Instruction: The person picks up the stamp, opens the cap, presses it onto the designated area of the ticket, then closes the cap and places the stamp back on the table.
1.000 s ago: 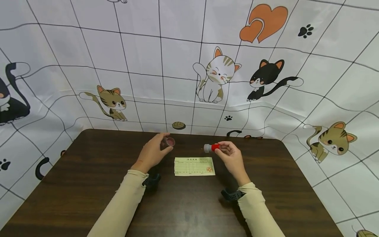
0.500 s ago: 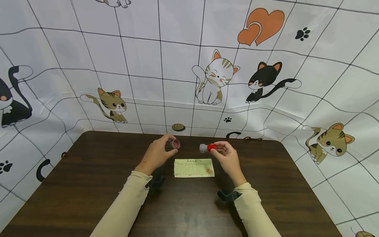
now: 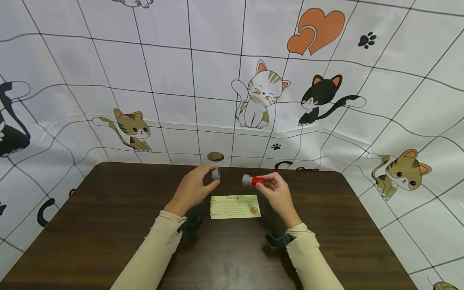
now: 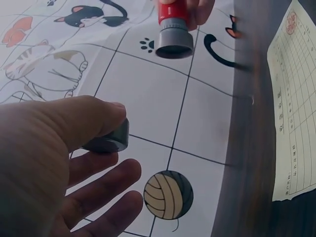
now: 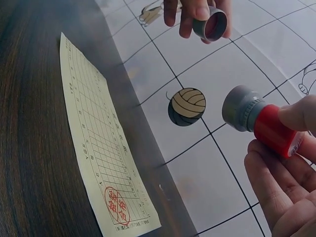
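Note:
My right hand (image 3: 278, 195) pinches a stamp (image 5: 269, 123) by its red body, between thumb and fingers. The stamp's grey round end points left in the head view, toward the other hand. A round grey cap (image 5: 212, 25) with a reddish inside is pinched by my left hand (image 3: 191, 187), its remaining fingers spread in the left wrist view. A gap separates cap and stamp, both held above the table. Between the hands and closer to me lies a pale yellow printed slip (image 3: 232, 207), bearing a round red stamp mark (image 5: 116, 205) at its right end.
The dark wooden table (image 3: 119, 209) ends just beyond the hands. A white curtain (image 3: 214, 100) with grid lines and cartoon cats hangs behind it and along both sides. Each wrist wears a dark strap (image 3: 280, 240).
Over the last second the stamp has shifted left and the cap right, closing some of the gap. The cap has turned from facing me to more sideways, toward the stamp.

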Tool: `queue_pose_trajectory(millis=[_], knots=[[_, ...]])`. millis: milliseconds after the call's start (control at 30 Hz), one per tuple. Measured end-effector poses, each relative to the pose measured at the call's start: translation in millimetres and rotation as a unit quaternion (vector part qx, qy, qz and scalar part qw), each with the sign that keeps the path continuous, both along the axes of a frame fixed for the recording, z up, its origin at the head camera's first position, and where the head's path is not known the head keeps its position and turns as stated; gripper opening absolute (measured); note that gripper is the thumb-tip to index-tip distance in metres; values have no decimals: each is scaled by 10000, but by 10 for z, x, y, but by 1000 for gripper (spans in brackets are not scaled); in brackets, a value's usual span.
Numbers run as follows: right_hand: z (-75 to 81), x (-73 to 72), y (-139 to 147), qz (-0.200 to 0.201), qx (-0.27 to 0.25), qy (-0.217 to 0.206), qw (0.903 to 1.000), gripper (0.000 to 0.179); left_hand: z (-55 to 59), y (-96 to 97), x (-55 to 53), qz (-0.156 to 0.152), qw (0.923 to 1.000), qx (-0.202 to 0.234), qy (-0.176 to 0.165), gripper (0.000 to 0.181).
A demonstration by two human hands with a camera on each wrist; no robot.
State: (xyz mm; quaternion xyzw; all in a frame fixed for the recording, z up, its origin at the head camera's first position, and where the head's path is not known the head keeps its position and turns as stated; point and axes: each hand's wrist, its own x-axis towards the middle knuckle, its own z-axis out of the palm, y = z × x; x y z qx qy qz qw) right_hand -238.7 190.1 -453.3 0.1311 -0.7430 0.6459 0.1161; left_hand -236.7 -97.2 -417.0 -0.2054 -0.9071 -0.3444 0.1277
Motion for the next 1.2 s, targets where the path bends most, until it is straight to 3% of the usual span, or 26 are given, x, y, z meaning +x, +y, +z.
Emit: queue_pose_trajectory(millis=[500,900,1200], knots=[[14,30,-84,411,138,237,9988,25,-12,86,63,-145,9990,-380,206,52],[12,57,-76,625,273,381,9969,26,39,91,67,-69,9996,-280,-45,47],[-13,51,-101,872,344,518,9942,25,12,131,71,-259,9991,-303,-172,48]])
